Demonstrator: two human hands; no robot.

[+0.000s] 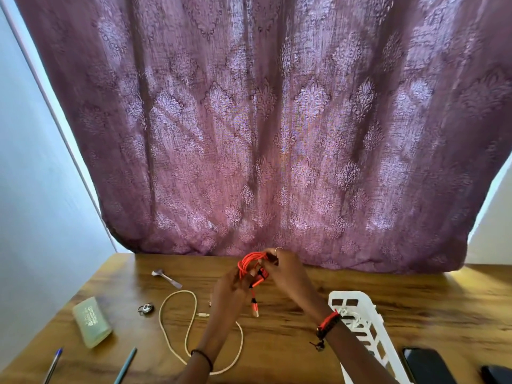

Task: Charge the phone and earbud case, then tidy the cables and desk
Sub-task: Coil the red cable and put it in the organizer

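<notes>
Nearest, at the front right corner: black flat phone (428,365), lying face up, and just beside it a small dark rounded object (496,376), cut by the frame edge and too little visible to name. No cable seen running into either. Just left of the phone: white slotted plastic basket (363,309), partly behind the right forearm. Front left: blue ballpoint pen (52,365) and teal pencil (126,365), apart on the brown wooden desk (415,306). Further in: cream braided cable (191,328), sprawled in a loose loop, untouched, passing behind the left forearm; pale green translucent case (92,325); small metal ring (146,309).

Above mid-desk, clear of the surface: orange braided cable (250,264), wound into a coil between both hands. Below and left of the coil: left hand (232,292), fingers curled round the lower strands. To the coil's right and slightly higher: right hand (288,273), fingertips pinching the bundle by a black band or collar, which one not clear. Coil roughly upright; loose tail hanging straight down, connector end (255,310) low over the wood. Forearms converging from the near edge, wrists raised.

Judged: tidying step, securing the coil. Right hand nearer the black part, so likelier to fasten while the left steadies.

Beyond: crumpled silver wrapper (166,276), then purple patterned curtain (263,134).
</notes>
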